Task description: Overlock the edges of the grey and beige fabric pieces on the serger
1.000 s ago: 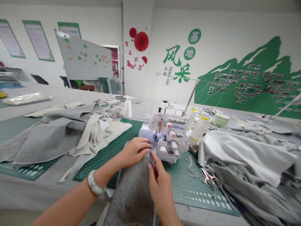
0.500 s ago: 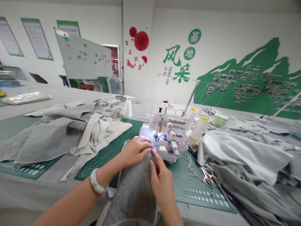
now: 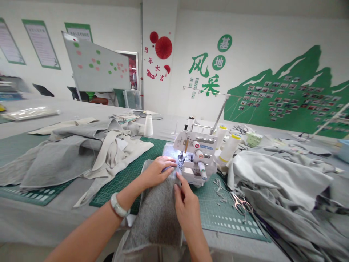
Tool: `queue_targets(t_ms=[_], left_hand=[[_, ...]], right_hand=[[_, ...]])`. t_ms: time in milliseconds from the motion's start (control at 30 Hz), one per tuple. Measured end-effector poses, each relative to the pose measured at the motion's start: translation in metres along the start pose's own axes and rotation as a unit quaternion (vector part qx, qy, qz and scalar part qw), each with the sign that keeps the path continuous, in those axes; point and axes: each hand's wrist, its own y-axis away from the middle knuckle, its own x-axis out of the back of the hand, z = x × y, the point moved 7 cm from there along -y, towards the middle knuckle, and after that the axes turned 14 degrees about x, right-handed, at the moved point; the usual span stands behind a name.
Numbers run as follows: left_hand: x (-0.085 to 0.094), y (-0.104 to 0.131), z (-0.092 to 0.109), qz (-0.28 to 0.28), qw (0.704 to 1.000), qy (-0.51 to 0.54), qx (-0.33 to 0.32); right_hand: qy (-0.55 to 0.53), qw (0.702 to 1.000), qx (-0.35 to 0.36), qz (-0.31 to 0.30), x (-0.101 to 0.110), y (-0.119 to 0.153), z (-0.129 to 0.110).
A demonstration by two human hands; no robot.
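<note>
A white overlock sewing machine (image 3: 208,140) stands on the green cutting mat (image 3: 218,214), its lamp lit over the presser foot. A long piece of grey fabric (image 3: 155,218) runs from the table's front edge up to the foot. On top of this fabric, just left of the foot, my left hand (image 3: 158,171) lies with fingers stretched out, a pale bangle (image 3: 119,205) on its wrist. Closer to me, my right hand (image 3: 187,202) pinches the fabric's right edge between thumb and forefinger. The needle area is partly hidden by the machine and my fingers.
Copper-handled scissors (image 3: 241,203) and thread scraps (image 3: 219,189) lie right of the machine. A heap of light grey cloth (image 3: 278,178) is beyond them. More cut pieces (image 3: 65,160) spread out at left. Thread cones (image 3: 230,149) and a white cone (image 3: 148,126) stand near the machine.
The grey fabric has shifted forward toward the presser foot, and its near edge shows more. My left forearm has moved slightly right and forward. The right hand keeps almost the same place.
</note>
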Motion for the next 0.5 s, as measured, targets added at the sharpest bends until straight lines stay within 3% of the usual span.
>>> queue_targets(t_ms=[100,200,500], left_hand=[[0.006,0.005,0.008,0.027,1.000,-0.005,-0.014],[0.007,0.007,0.012,0.015,1.000,0.007,-0.026],[0.002,0.000,-0.007,0.006,0.997,0.074,-0.004]], right_hand=[[-0.005,1.000,0.001,0.010,0.002,0.000,0.000],[-0.013,1.000,0.003,0.011,0.002,-0.001,0.001],[-0.017,1.000,-0.002,0.001,0.001,0.001,0.000]])
